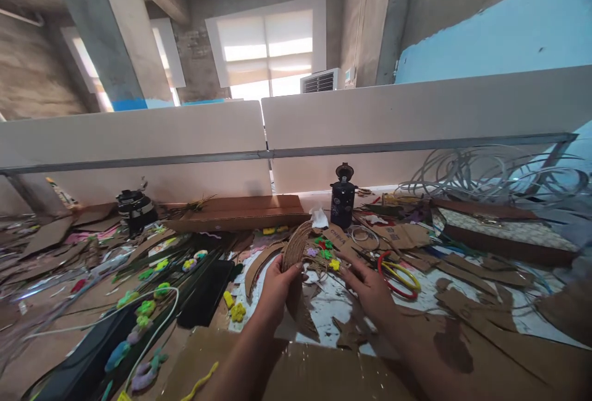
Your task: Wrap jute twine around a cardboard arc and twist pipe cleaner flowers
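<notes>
My left hand (279,284) is closed round a crescent-shaped piece of corrugated cardboard (298,245), held upright with its curve bowing left. My right hand (367,284) reaches in from the right, its fingers stretched out and apart beside a small yellow fuzzy flower (334,264). I cannot tell whether the fingertips touch the flower. Small red and green fuzzy pieces (324,244) and a purple flower (312,253) lie between the hands. A cardboard star (349,333) rests on the white surface below. Left of my left hand lie a curved cardboard strip (261,265) and a yellow flower (237,312).
A black bottle (342,203) with its lid up stands at the back. Red and yellow rings (402,277) lie to the right, near a patterned handbag (504,231) and coiled white tubing (490,173). Cardboard scraps and fuzzy flowers cover the left side, around a black box (87,351).
</notes>
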A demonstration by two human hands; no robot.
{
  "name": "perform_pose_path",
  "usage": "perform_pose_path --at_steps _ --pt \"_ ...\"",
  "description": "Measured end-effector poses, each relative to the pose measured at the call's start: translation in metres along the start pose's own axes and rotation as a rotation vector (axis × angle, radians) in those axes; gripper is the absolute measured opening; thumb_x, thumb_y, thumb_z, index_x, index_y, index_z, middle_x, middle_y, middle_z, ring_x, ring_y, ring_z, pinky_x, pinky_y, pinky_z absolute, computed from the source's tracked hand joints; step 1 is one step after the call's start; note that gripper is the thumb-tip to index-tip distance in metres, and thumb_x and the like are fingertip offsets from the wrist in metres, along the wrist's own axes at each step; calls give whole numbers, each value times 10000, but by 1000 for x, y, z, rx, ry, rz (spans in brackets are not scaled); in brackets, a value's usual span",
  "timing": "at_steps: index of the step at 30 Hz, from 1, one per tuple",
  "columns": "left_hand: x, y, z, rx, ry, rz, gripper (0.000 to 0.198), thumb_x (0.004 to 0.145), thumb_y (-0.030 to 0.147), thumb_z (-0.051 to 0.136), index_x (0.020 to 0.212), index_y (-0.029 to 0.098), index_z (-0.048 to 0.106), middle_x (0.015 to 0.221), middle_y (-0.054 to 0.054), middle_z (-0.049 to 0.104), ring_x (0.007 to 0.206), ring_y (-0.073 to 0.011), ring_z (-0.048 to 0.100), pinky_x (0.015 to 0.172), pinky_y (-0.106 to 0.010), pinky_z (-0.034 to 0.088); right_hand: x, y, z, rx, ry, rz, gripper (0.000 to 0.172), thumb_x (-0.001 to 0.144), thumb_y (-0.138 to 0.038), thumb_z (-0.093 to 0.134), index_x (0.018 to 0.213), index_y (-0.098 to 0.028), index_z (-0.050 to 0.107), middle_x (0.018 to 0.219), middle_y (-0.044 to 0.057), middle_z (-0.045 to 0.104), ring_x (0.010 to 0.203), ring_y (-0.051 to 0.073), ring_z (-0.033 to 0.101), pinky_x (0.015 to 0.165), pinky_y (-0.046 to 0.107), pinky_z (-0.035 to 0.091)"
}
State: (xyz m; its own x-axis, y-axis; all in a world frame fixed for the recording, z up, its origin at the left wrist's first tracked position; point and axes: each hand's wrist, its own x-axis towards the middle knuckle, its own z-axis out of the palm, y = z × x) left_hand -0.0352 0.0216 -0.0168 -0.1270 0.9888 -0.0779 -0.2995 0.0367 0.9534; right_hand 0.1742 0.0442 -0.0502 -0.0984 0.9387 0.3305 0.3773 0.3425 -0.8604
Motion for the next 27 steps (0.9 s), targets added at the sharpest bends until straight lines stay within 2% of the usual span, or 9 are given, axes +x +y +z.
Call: perform_pose_path --at_steps 12,15,19,24,27 --pt "1 0 -3 13 0 29 395 631 326 812 951 186 627 834 -16 707 645 -164 674 595 -248 503 7 14 0 82 66 27 645 893 -457 547 1481 -199 474 679 -43 448 623 173 444 591 271 340" --pt "2 0 -5 15 3 30 391 624 324 816 940 182 634 824 -21 710 645 -172 679 587 -250 503 8 17 1 163 94 68 694 881 -448 562 1507 -182 427 677 -47 451 601 166 436 568 267 335" --pt "3 -2 -5 13 19 38 363 631 318 807 923 178 642 831 -27 721 634 -165 675 598 -252 511 9 13 -2 283 144 117 719 846 -466 598 1485 -171 454 642 -61 447 562 157 435 533 261 332" --pt "3 -3 -5 6 29 45 369 633 324 813 926 174 648 845 -45 739 651 -189 695 605 -268 524 13 9 -10 336 213 142 748 782 -469 645 1444 -150 505 630 -58 474 591 164 480 565 274 352" --pt "4 -5 -6 7 30 44 388 625 326 832 933 172 652 827 -47 741 649 -194 699 586 -259 516 17 11 -16 324 245 108 777 778 -446 640 1480 -168 459 631 -60 487 617 176 498 605 290 372"
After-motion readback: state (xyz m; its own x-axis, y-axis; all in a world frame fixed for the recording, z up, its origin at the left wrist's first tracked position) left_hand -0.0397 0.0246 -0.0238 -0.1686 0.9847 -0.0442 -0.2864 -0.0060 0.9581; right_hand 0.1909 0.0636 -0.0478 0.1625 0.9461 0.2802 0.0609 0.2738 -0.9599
